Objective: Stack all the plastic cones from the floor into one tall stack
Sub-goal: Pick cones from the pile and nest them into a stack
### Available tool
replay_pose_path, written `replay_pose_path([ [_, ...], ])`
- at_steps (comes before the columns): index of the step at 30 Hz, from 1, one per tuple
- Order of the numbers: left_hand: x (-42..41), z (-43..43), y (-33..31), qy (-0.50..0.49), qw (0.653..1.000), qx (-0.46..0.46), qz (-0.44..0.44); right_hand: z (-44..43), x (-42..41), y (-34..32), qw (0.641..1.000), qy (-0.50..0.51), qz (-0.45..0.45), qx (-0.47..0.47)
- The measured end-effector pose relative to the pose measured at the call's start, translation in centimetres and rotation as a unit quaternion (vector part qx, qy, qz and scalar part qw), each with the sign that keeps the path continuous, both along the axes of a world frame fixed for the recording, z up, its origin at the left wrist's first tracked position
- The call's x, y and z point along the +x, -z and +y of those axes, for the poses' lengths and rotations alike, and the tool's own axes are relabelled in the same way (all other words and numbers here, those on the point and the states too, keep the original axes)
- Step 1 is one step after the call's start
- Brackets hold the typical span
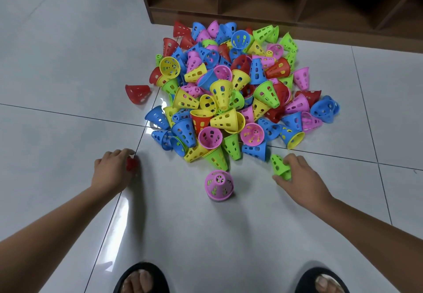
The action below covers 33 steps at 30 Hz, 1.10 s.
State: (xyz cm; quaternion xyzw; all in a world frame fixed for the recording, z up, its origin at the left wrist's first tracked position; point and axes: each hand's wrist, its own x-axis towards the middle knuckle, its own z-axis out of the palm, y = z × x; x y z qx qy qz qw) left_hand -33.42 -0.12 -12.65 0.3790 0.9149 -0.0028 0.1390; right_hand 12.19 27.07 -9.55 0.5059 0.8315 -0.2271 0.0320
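I am looking down on a big heap of perforated plastic cones [229, 91] in red, blue, pink, yellow and green. It fills the upper middle of the frame, the cones lying every which way on the glossy white tiled floor [68, 52]. Below it, at lower centre, stands a short stack of nested cones [219, 185], wide end down. A pink cone tops it, and green shows through the holes. A green cone and a yellow one at the heap's near edge lie on their sides just above the stack, not touching it.

The left hand [112, 170], at mid-left, has its fingers [115, 154] curled over a small red plastic cone [131, 164], which is mostly hidden under the hand. The right hand [302, 176], at mid-right, pinches a bright green perforated cone [279, 166] between the thumb and curled fingers, narrow end pointing up-frame towards the heap. I cannot tell whether either held cone touches the floor.

A lone red cone [137, 93] lies on its side left of the heap, apart from it. Along the top of the frame a dark brown wooden shelf unit [183, 18] with open compartments stands behind the heap, and the farthest cones lie just beside its base. At the bottom edge, two feet in black sandals [142, 279] point up-frame
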Motion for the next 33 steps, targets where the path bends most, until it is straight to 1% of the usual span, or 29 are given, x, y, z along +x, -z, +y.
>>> replay_pose_path([
  [2, 0.8, -0.2, 0.0, 0.005, 1.0, 0.002, 0.001, -0.5, 0.0, -0.3, 0.999, 0.021, 0.002, -0.025],
  [6, 3.2, 0.3, -1.1, 0.038, 0.997, 0.064, 0.001, -0.8, -0.5, -0.7, 0.993, 0.07, -0.016, -0.094],
  [9, 5.5, 1.4, -2.8, 0.062, 0.99, 0.123, -0.024, -1.0, -0.8, -1.0, 0.988, 0.074, -0.031, -0.134],
  [11, 7.0, 2.2, -4.3, 0.085, 0.982, 0.161, -0.055, -1.4, -1.0, -1.4, 0.986, 0.078, -0.018, -0.149],
  [14, 9.3, 3.7, -6.9, 0.087, 0.963, 0.214, -0.138, -2.3, -1.8, -2.6, 0.983, 0.085, 0.029, -0.162],
  [17, 11.5, 4.9, -9.6, 0.085, 0.941, 0.27, -0.183, -3.2, -2.9, -4.4, 0.979, 0.08, 0.106, -0.158],
  [20, 13.9, 6.2, -12.9, 0.078, 0.907, 0.328, -0.252, -4.1, -3.9, -6.3, 0.97, 0.079, 0.174, -0.147],
  [23, 16.0, 6.8, -15.5, 0.092, 0.872, 0.371, -0.306, -4.7, -4.6, -8.1, 0.952, 0.095, 0.238, -0.169],
  [26, 17.4, 7.0, -16.2, 0.12, 0.864, 0.37, -0.32, -5.0, -5.1, -9.7, 0.927, 0.096, 0.308, -0.192],
  [30, 18.7, 6.7, -14.8, 0.136, 0.864, 0.35, -0.336, -5.8, -6.0, -11.9, 0.894, 0.075, 0.383, -0.221],
  [33, 19.1, 6.4, -12.8, 0.149, 0.87, 0.323, -0.34, -6.6, -6.6, -13.1, 0.888, 0.045, 0.402, -0.22],
])
